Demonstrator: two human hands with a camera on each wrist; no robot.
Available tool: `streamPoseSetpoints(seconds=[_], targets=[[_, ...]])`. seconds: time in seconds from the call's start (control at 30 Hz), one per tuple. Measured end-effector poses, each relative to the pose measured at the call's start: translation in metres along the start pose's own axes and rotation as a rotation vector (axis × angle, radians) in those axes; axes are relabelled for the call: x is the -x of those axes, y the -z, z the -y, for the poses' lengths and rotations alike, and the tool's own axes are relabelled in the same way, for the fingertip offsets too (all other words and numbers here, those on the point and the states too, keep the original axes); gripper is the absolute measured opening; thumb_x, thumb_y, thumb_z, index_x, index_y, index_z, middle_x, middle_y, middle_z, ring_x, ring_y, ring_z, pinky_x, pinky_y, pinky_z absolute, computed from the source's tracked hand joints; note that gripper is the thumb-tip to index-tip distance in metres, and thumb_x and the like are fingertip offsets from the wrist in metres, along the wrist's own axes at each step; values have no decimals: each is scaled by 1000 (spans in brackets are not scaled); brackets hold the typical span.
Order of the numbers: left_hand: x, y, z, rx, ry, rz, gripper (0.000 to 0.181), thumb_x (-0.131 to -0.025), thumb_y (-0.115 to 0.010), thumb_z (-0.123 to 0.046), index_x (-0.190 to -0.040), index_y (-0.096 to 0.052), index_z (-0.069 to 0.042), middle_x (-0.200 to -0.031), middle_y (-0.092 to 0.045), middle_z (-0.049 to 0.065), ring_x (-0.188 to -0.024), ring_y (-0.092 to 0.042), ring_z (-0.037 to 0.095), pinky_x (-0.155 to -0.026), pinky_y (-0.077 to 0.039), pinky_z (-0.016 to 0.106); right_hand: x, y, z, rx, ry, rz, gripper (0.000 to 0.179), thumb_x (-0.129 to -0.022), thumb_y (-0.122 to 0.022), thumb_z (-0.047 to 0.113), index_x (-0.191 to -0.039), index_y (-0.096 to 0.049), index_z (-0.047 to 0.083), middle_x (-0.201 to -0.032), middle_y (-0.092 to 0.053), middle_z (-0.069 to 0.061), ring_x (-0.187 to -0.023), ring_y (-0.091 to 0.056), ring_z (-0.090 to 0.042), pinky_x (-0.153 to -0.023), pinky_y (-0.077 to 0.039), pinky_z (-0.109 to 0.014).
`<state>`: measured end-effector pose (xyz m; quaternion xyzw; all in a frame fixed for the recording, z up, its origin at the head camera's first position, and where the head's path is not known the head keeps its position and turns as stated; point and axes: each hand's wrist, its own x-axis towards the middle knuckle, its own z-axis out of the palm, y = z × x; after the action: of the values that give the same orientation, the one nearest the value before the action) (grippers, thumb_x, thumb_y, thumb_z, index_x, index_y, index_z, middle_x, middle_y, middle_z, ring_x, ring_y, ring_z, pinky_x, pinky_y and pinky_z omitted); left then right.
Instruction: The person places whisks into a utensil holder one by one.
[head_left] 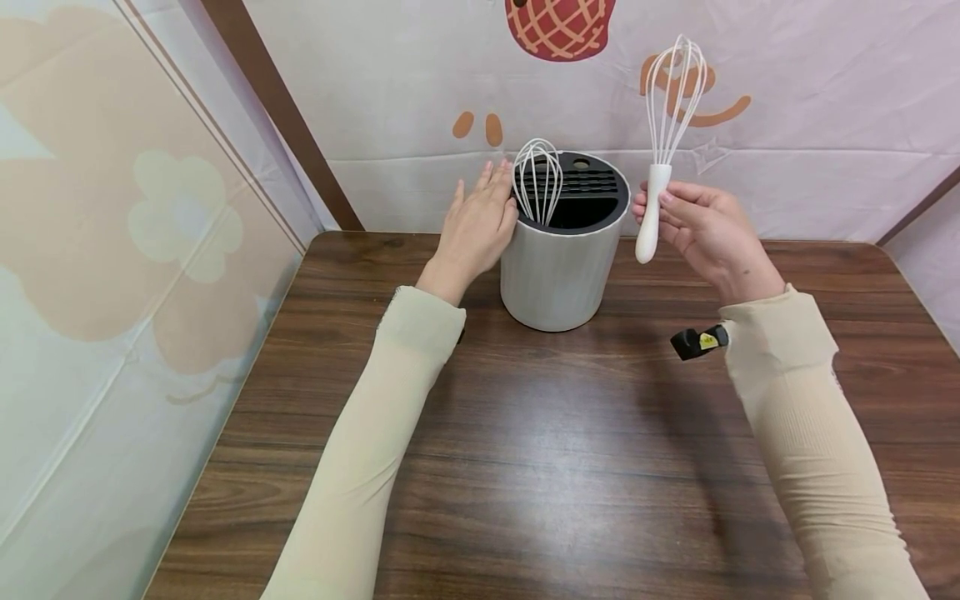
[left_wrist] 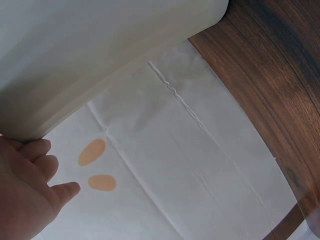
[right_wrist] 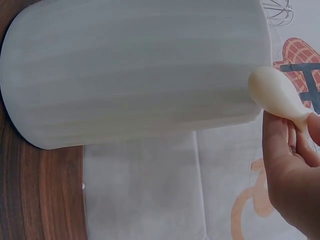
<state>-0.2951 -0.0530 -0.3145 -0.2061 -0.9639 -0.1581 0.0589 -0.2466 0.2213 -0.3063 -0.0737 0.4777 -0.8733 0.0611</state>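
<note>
A white whisk (head_left: 660, 183) is held upright by its handle in my right hand (head_left: 708, 229), wires pointing up, to the right of the utensil holder. Its rounded handle end shows close in the right wrist view, pinched between thumb and fingers. The utensil holder (head_left: 558, 279) is a light grey, ribbed cylinder with a black slotted top (head_left: 588, 215). A second whisk (head_left: 536, 187) stands in the holder, its wire head above the top and its handle hidden inside. My left hand (head_left: 476, 221) rests against the holder's left upper side with straight fingers.
The holder stands near the back edge of a dark wooden table (head_left: 525, 467). Right behind the table hangs a pale printed cloth (head_left: 405, 75), and another flower-patterned cloth (head_left: 97, 250) is on the left. A black wrist strap piece (head_left: 699, 342) juts out beside my right sleeve.
</note>
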Motion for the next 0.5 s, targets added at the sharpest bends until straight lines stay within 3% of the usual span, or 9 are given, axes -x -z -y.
streamPoseSetpoints(seconds=[0.5], targets=[[0,-1,0,-3,-6,-6,53,-103,-17,-30,-152,-15,-11,-156,-12,-2,-142,-1,10,-114,5,39,-6,-10,2,-38,1,10,16,-92,-52,-7,-101,-64,-12,-94,-67,-22,-86,-67,-27,-81,-54,-31]])
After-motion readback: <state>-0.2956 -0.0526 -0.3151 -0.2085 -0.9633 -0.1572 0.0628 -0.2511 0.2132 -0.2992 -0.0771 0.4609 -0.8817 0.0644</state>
